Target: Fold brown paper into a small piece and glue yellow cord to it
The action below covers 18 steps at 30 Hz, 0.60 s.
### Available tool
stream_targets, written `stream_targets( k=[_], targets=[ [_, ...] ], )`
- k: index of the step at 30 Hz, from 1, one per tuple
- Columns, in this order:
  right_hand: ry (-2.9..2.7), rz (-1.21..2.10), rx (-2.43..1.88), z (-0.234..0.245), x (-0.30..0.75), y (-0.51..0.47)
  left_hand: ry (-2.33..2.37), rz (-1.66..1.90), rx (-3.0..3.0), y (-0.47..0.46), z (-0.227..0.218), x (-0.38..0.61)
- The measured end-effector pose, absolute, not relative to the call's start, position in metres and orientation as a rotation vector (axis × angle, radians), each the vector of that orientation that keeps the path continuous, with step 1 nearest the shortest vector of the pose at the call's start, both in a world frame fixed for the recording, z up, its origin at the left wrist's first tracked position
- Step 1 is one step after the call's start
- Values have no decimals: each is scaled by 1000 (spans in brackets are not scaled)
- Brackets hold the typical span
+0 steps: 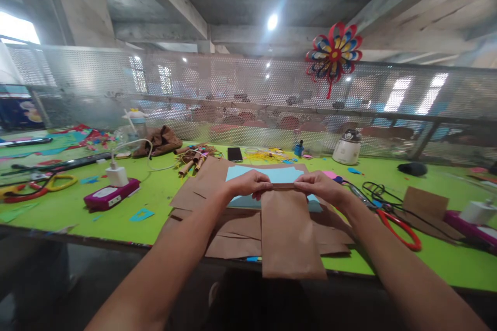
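Observation:
A brown paper strip (289,232) lies lengthwise toward me on the green table (159,196), its near end hanging over the front edge. My left hand (248,183) and my right hand (316,183) both pinch its far end, fingers closed on the paper, thumbs nearly meeting. Under it lie several brown paper sheets (205,181) and a light blue sheet (267,173).
Red-handled scissors (396,225) lie right of my right hand. A purple box with a white charger (112,191) sits at left, rolled brown paper tubes (192,158) and a phone (234,154) behind. A white appliance (347,147) stands by the mesh fence, a paper pinwheel (334,54) on it.

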State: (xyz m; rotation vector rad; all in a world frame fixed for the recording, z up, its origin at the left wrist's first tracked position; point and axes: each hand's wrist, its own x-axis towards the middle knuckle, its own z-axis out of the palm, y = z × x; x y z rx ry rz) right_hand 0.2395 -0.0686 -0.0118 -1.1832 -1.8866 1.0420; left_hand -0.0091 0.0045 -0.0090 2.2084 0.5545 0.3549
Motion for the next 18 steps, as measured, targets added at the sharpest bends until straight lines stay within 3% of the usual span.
stream_targets(
  k=[8,12,18],
  targets=[
    [-1590,1128,-957,-8,240,-74,380,402,2035,-12,7,-13],
    [-1748,1276,-901,-2,224,-86,267,333,1894,-25,4,-4],
    [-1874,1232,-641,0,212,-89,389,254,1847,-37,-2,6]
  ],
)
